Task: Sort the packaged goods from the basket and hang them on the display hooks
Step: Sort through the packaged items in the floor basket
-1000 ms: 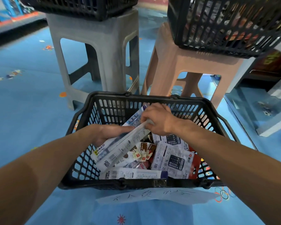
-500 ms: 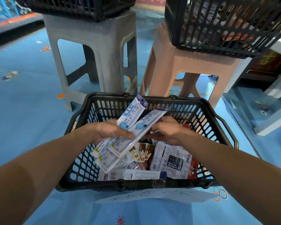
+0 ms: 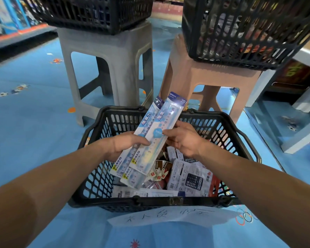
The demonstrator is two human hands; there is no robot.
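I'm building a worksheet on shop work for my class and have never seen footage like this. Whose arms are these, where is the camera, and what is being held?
There is no machine here. A person wears a camera on the head, so the picture looks down along their own two arms. The left hand grips several long ruler packs, and the right hand pinches the edge of the front one. Below them a black basket sits on the blue floor. It holds more packaged goods, among them a calculator pack. Behind it stand a grey stool and a pink stool. No display hooks are in view.
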